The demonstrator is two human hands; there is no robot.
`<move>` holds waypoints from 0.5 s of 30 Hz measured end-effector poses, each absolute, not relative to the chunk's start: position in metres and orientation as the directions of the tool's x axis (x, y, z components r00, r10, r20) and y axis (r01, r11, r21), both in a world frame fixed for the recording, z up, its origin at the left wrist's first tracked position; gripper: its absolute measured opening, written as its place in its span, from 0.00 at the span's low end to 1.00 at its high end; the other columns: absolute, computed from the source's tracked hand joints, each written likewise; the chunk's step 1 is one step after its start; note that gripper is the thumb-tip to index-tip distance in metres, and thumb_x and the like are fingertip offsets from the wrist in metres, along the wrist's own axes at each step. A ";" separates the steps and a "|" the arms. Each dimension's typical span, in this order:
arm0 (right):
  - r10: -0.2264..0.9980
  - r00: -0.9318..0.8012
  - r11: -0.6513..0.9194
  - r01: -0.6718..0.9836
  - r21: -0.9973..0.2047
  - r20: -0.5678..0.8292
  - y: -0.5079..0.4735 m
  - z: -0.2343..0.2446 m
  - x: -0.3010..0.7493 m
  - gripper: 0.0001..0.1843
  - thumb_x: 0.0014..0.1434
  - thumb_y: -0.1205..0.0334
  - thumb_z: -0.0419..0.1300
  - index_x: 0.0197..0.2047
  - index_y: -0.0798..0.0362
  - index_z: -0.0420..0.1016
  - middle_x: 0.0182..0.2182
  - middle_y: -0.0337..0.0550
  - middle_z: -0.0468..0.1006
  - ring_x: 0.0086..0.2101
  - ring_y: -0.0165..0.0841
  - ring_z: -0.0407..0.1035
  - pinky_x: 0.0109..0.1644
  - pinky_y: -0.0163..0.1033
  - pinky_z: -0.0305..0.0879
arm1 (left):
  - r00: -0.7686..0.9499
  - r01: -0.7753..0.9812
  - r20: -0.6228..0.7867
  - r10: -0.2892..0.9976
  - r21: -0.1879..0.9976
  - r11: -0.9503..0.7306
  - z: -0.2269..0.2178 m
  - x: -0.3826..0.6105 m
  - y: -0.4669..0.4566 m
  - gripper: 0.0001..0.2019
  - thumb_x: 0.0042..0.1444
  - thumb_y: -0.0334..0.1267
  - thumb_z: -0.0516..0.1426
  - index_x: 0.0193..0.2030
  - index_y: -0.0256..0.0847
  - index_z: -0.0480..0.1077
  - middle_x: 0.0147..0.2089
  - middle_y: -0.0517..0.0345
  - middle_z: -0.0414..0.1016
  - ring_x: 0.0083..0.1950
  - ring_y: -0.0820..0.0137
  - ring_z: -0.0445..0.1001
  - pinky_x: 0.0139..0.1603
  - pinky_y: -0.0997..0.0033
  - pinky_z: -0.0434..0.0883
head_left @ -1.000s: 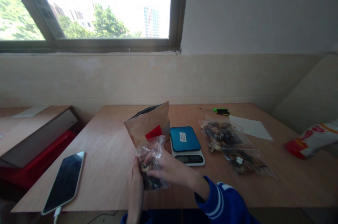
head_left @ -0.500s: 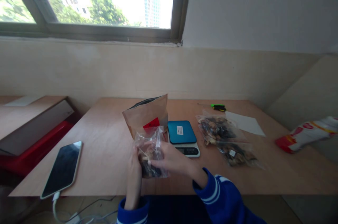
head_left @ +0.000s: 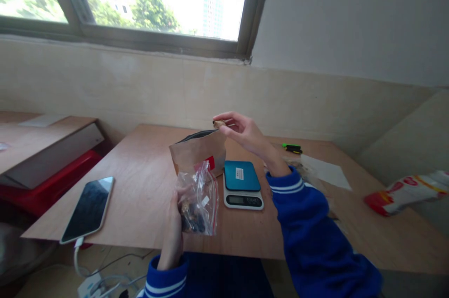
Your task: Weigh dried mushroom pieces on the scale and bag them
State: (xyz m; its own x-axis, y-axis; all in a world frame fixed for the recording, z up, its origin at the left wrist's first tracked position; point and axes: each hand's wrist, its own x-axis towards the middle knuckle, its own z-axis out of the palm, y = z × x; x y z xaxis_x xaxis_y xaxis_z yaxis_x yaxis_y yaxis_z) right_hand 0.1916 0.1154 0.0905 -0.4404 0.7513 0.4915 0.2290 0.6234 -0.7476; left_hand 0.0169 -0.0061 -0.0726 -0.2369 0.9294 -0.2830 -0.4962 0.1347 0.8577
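Royal-blue long sleeves (head_left: 314,228) on both arms, of a soft fabric with a slight sheen, cut loose along the forearm. Bands of white stripes (head_left: 286,187) circling the right cuff, a matching set of stripes (head_left: 164,286) at the left cuff, crisp against the blue. Wide creases (head_left: 308,237) along the right sleeve toward the elbow, the blue deepening in the shadow of each fold. Bare left hand (head_left: 172,228) and bare right hand (head_left: 243,132) beyond the cuffs. A darker navy stretch of clothing (head_left: 224,279) between the two arms at the bottom of the frame, too shadowed to show its cut or any marking.
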 end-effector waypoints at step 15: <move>0.551 -0.626 0.834 0.420 -0.357 0.552 0.136 0.072 0.169 0.10 0.63 0.56 0.56 0.40 0.54 0.72 0.36 0.42 0.75 0.40 0.33 0.67 0.48 0.39 0.62 | -0.249 -0.470 -0.259 0.933 0.875 0.117 -0.075 0.011 -0.004 0.28 0.53 0.58 0.54 0.48 0.34 0.73 0.42 0.46 0.82 0.42 0.58 0.80 0.40 0.61 0.76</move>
State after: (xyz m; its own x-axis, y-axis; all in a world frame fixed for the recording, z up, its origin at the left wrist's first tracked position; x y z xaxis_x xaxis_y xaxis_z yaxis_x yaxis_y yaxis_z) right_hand 0.1687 0.1358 0.0718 -0.6260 0.5512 0.5517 0.4204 0.8344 -0.3566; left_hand 0.0115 -0.0045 -0.0755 -0.2489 0.9334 -0.2585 -0.4705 0.1168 0.8747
